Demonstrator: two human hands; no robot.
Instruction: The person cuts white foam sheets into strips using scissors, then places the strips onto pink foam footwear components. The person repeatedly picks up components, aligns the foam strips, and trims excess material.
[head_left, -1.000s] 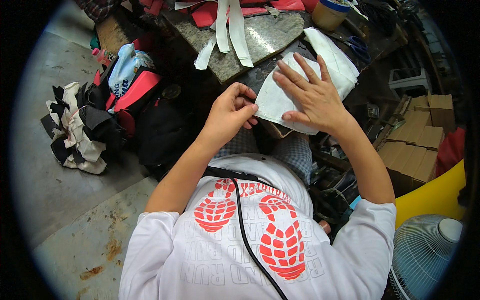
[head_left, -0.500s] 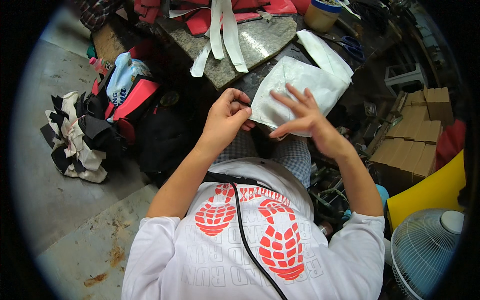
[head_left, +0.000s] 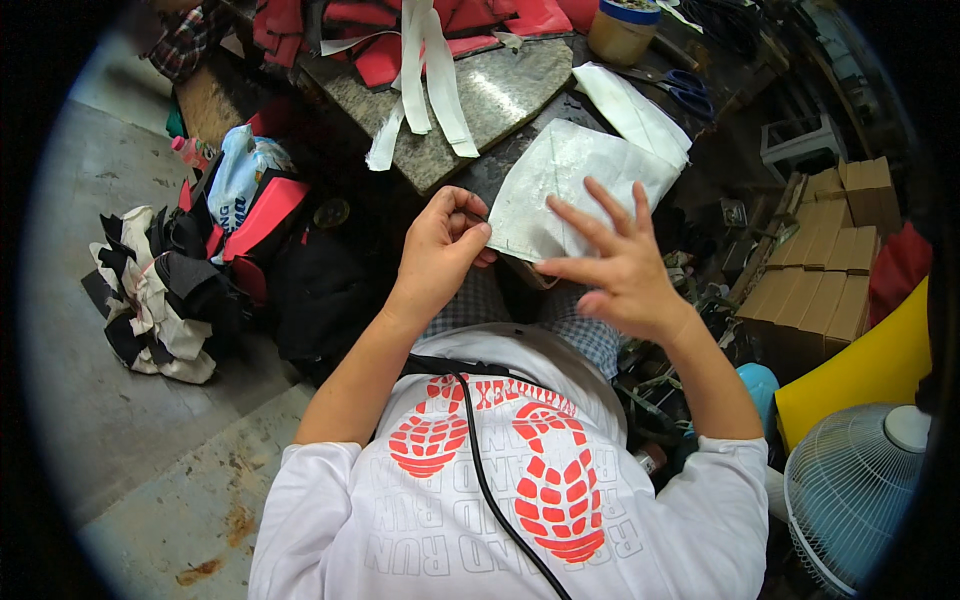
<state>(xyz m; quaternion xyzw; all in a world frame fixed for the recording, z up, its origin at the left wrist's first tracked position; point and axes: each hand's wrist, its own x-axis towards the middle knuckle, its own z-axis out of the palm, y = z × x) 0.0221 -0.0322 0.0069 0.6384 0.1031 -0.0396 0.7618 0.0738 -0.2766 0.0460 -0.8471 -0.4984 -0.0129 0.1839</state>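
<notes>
A piece of white sheet material [head_left: 560, 165], like stiff cloth with faint lines across it, lies over the dark work surface just above my lap. Its near left corner is pinched between the thumb and fingers of my left hand [head_left: 440, 245]. My right hand [head_left: 630, 265] is held over the lower right part of the sheet, fingers spread and slightly blurred; whether it touches the sheet I cannot tell. At the far right, part of the sheet forms a narrower white flap [head_left: 635, 115].
White strips [head_left: 440, 85] hang over a stone slab [head_left: 520, 80] bearing red pieces. Scissors [head_left: 685, 92] and a blue-rimmed jar [head_left: 620, 32] stand beyond the sheet. Fabric scraps [head_left: 160, 290] are heaped at left; cardboard boxes [head_left: 820, 290] and a fan [head_left: 855, 490] are at right.
My right hand has shifted slightly right, with its fingers more widely spread. My left hand still pinches the sheet's corner. The whole view has shifted slightly.
</notes>
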